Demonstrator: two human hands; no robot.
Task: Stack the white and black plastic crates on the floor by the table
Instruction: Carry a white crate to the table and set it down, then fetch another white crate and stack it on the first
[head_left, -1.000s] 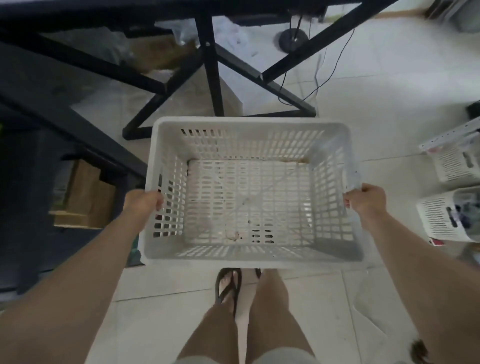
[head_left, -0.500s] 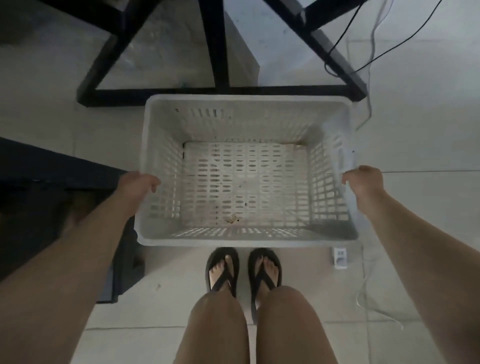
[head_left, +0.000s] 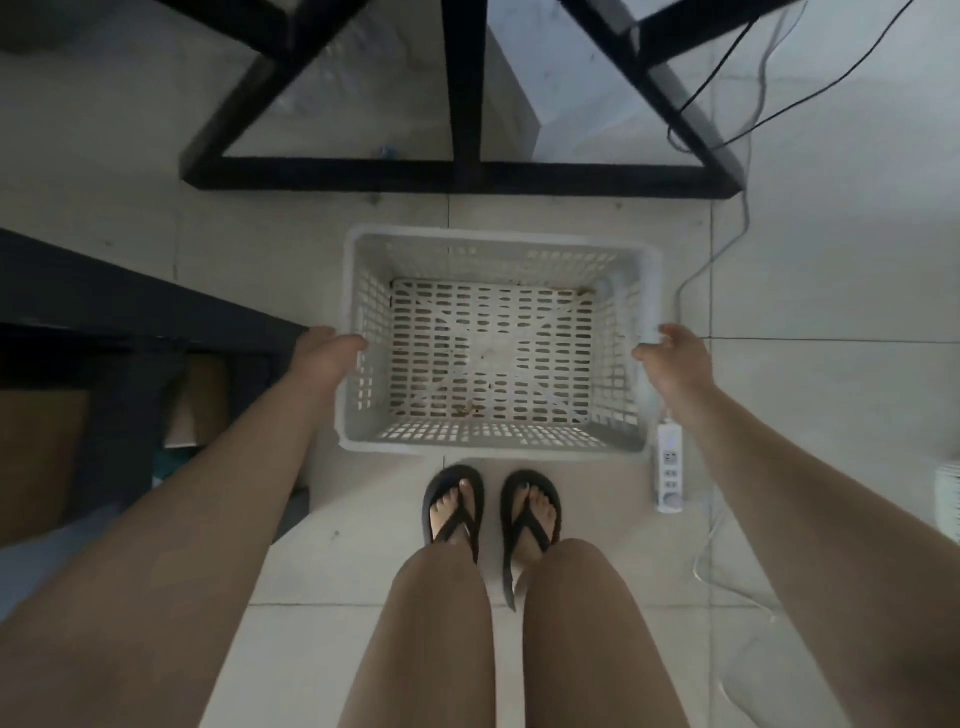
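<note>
The empty white slatted crate (head_left: 363, 441) stands low on the tiled floor, just in front of my sandalled feet. My left hand (head_left: 324, 353) is at the crate's left rim, its thumb hooked over the edge and its fingers hidden outside the wall. At the right rim, my right hand (head_left: 678, 361) has its fingers spread, with only the thumb tip against the edge. No black crate is in view.
The table's black metal frame (head_left: 457, 174) lies on the floor just beyond the crate. A dark table edge (head_left: 130, 306) with cardboard boxes under it runs along the left. A white power strip (head_left: 670, 467) and cables lie right of the crate. Another white crate (head_left: 948, 499) shows at the right edge.
The crate has gone down from waist height to floor level, in front of my feet. My right hand's fingers have loosened from the rim.
</note>
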